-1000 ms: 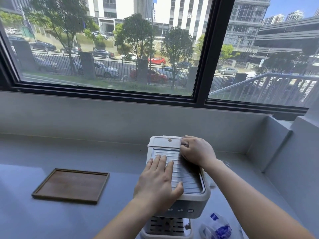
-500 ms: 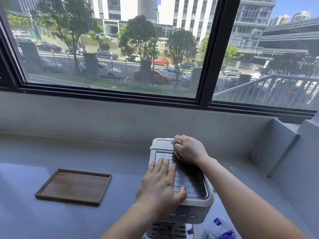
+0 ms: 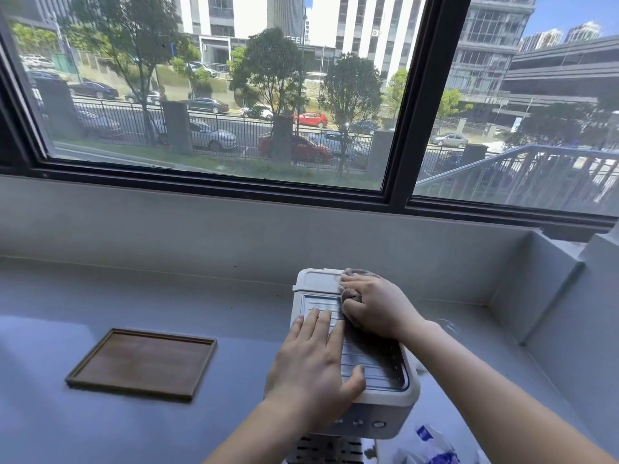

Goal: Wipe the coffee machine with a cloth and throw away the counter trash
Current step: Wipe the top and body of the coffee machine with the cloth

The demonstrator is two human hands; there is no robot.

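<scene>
coffee machine [image 3: 351, 333]: sat on the desk [image 3: 100, 423] right in front, ridged top plate seen from above, long axis running away toward the window wall

right hand [image 3: 375, 309]: parked at the far right corner of the top, fingers curled tight around the cloth [image 3: 353, 294], which is pressed onto the machine

left hand [image 3: 315, 366]: laid flat on the near left part of the top, fingers pressed together and pointing away, thumb hooked over the front edge, so the machine looks braced

key relation: unwiped top is judged to lie mostly toward the body from the cloth, along that long axis, so a pull back by the right hand would fit

trash: crinkly clear wrapper with blue print [image 3: 432, 447] at bottom right, nearer the right hand, partly cut off by the frame

hard to tell: most of the cloth is hidden under the hand; machine's front and base are barely seen
</scene>
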